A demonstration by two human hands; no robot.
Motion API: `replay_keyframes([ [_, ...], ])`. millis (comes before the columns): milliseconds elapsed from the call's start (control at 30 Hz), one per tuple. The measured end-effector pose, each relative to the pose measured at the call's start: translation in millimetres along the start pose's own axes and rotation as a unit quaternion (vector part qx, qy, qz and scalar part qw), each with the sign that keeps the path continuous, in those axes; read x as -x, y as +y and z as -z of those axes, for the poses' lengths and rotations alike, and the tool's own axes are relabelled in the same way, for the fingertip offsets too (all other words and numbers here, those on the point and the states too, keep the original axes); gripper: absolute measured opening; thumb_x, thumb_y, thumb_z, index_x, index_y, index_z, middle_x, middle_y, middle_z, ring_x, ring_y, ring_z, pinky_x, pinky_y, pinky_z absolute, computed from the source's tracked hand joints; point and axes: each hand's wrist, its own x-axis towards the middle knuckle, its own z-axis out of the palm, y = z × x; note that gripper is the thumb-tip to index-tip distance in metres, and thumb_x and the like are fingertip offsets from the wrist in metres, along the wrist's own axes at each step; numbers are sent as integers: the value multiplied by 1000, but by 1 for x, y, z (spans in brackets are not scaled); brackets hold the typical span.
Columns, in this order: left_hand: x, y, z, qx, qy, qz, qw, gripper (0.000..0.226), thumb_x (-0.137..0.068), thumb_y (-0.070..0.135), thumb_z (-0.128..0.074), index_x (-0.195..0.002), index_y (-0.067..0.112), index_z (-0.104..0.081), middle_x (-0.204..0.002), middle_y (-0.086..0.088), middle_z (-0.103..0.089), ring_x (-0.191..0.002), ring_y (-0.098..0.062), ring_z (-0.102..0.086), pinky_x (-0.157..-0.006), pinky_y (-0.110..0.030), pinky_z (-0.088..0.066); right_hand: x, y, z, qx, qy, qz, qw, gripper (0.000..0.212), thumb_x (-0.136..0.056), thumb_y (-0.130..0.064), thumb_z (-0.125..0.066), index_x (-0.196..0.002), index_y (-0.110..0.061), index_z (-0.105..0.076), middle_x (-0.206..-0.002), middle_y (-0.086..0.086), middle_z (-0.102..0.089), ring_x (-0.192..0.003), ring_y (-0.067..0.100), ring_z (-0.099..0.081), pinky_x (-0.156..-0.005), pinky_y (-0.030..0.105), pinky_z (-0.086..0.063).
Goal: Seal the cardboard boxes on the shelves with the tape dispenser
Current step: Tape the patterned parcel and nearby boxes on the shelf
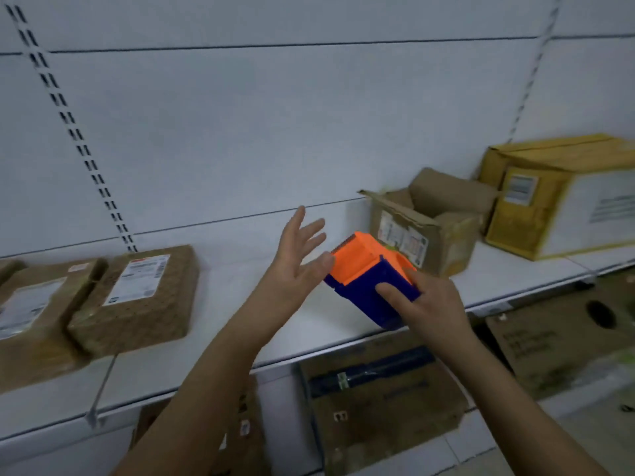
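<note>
My right hand (429, 304) grips an orange and blue tape dispenser (367, 269) in the air above the white shelf (240, 324). My left hand (295, 259) is open with spread fingers, its thumb touching the dispenser's orange top. Behind the dispenser stands a small brown cardboard box (426, 228) with its flaps open. To its right sits a bigger yellow cardboard box (563, 197) with closed flaps. Two flat brown parcels with white labels, one (137, 297) beside the other (37, 314), lie at the left of the shelf.
A white back panel with slotted uprights (79, 139) rises behind the shelf. Under the shelf lie more cardboard boxes, one (381, 403) with a dark strip across it and one (563, 345) with a round hole. The picture is blurred.
</note>
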Motion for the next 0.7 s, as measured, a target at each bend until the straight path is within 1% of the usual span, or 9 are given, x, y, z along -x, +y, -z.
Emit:
replay_keyframes([
  [67,-7,8,-28,-36,-88,3,996,62,-84,54,-58,-139,26,-53,-130,13,-65,-118,-1,-61,-95,-18,-50,20,21,23,40,7,-5,999,78,-70,-81,-33,-85,-11,-64,-69,4,-67,-63,19,-62,-59,39,-50],
  [100,-10,11,-43,-52,-117,3,992,46,-89,46,-52,-129,26,-62,-119,13,-71,-110,-1,-65,-88,-16,-51,30,31,34,45,10,-13,999,78,-70,-82,-34,-86,-11,-65,-70,3,-68,-63,18,-63,-59,41,-51],
  [133,-12,12,-55,-48,-138,5,989,38,-91,42,-50,-120,26,-68,-111,11,-74,-103,-2,-68,-82,-15,-52,40,40,45,52,14,-18,998,78,-71,-83,-35,-84,-12,-65,-68,1,-67,-61,15,-62,-58,41,-51],
  [267,-17,14,-99,-28,-189,9,982,31,-89,32,-59,-112,16,-74,-101,5,-77,-92,-6,-71,-74,-14,-52,74,71,82,74,46,-8,996,83,-74,-92,-29,-70,-16,-62,-57,-3,-59,-50,8,-53,-48,29,-41],
  [367,-25,11,-123,-21,-226,1,974,20,-89,24,-62,-103,20,-76,-97,8,-78,-92,-5,-71,-75,-16,-53,93,88,101,75,58,-2,996,69,-78,-88,-32,-70,-25,-60,-57,-7,-56,-51,4,-51,-49,23,-37],
  [433,-28,10,-133,-24,-232,-12,972,16,-90,19,-64,-100,20,-77,-96,7,-78,-92,-7,-71,-76,-19,-54,100,94,106,90,56,1,994,60,-81,-85,-33,-71,-31,-56,-56,-11,-52,-51,2,-48,-50,18,-32],
  [533,-36,7,-152,-62,-204,-57,975,16,-92,16,-68,-95,28,-78,-92,11,-77,-89,-4,-71,-78,-20,-54,107,101,114,104,55,-23,993,70,-79,-88,-31,-74,-25,-62,-58,-10,-56,-53,4,-52,-51,14,-30],
  [600,-38,4,-162,-85,-173,-87,977,19,-91,16,-69,-94,33,-78,-87,17,-77,-88,-2,-71,-78,-17,-54,111,99,117,97,59,-51,992,77,-72,-93,-30,-81,-25,-65,-61,-10,-60,-56,6,-57,-49,15,-34],
  [700,-41,-4,-167,-118,-151,-133,972,22,-91,15,-70,-90,36,-76,-82,21,-74,-84,2,-69,-75,-11,-52,117,90,117,116,22,-112,987,84,-61,-95,-38,-102,-27,-66,-72,-9,-68,-62,3,-63,-54,18,-50],
])
